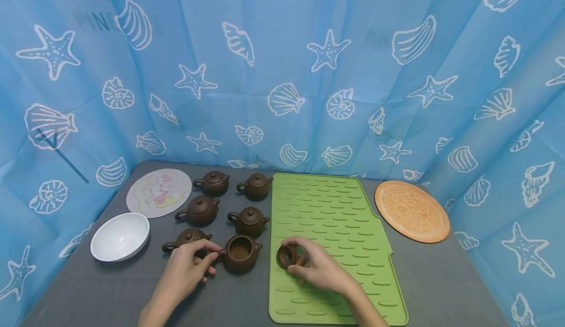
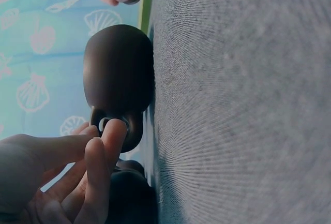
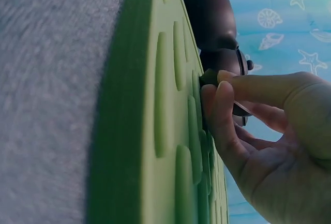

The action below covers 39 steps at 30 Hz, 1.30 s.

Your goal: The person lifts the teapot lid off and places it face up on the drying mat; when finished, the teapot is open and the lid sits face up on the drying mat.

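My left hand (image 1: pixel 187 267) pinches the loop handle of a dark brown teapot (image 1: pixel 240 254) with no lid on it, which stands on the grey table left of the green mat. The left wrist view shows thumb and fingertips at that handle (image 2: pixel 135 133). My right hand (image 1: pixel 321 269) holds a small brown cup (image 1: pixel 288 256) between thumb and fingers, close over the mat's left part. The cup's mouth faces up in the head view; the fingers hide most of it in the right wrist view. A lidded teapot (image 1: pixel 187 237) sits beside my left hand, partly covered by it.
Several more lidded teapots (image 1: pixel 250 221) stand behind in two columns. A white bowl (image 1: pixel 119 238) and a round picture mat (image 1: pixel 159 193) lie at the left. The green ridged mat (image 1: pixel 335 219) fills the centre right, with an orange round mat (image 1: pixel 412 212) beyond. A blue curtain (image 1: pixel 282 72) hangs behind.
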Tool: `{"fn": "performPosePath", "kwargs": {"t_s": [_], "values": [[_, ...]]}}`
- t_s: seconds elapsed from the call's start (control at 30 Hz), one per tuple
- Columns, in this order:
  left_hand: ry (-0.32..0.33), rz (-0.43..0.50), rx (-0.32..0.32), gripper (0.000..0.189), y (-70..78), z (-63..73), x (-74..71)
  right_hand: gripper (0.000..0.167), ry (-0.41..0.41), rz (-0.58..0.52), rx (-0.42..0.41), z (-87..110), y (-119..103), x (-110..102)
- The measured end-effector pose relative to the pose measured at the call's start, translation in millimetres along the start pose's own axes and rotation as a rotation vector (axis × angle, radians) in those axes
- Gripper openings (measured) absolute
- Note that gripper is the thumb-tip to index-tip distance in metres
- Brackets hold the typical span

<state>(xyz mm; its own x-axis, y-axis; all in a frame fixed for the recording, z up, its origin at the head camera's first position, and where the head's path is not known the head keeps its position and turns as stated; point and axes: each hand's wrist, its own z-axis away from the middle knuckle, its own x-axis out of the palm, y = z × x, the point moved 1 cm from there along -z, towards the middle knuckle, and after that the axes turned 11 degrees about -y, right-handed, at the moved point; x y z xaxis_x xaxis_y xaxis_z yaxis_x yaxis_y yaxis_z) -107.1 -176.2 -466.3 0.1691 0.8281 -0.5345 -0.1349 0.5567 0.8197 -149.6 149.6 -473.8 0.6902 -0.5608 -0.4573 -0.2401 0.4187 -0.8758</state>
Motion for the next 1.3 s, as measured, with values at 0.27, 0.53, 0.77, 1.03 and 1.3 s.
{"fn": "performPosePath", "kwargs": {"t_s": [0.27, 0.53, 0.77, 1.03, 1.3], "values": [[-0.016, 0.001, 0.004, 0.018, 0.0, -0.6, 0.0, 0.060, 0.031, 0.165, -0.024, -1.6, 0, 0], [-0.027, 0.052, 0.007, 0.018, 3.9, 1.2, -2.4, 0.063, 0.010, 0.164, -0.012, -2.8, -1, -2], [-0.002, -0.005, 0.104, 0.019, 11.8, -2.0, -8.5, 0.063, 0.049, 0.171, 0.044, -2.7, -7, -16], [0.053, -0.130, 0.212, 0.016, 21.0, -16.1, -10.4, 0.045, 0.136, 0.175, -0.030, -15.9, -27, -26], [0.024, -0.093, 0.285, 0.015, 31.3, -35.8, -4.0, 0.029, 0.136, 0.085, -0.071, -43.0, -45, -22]]}}
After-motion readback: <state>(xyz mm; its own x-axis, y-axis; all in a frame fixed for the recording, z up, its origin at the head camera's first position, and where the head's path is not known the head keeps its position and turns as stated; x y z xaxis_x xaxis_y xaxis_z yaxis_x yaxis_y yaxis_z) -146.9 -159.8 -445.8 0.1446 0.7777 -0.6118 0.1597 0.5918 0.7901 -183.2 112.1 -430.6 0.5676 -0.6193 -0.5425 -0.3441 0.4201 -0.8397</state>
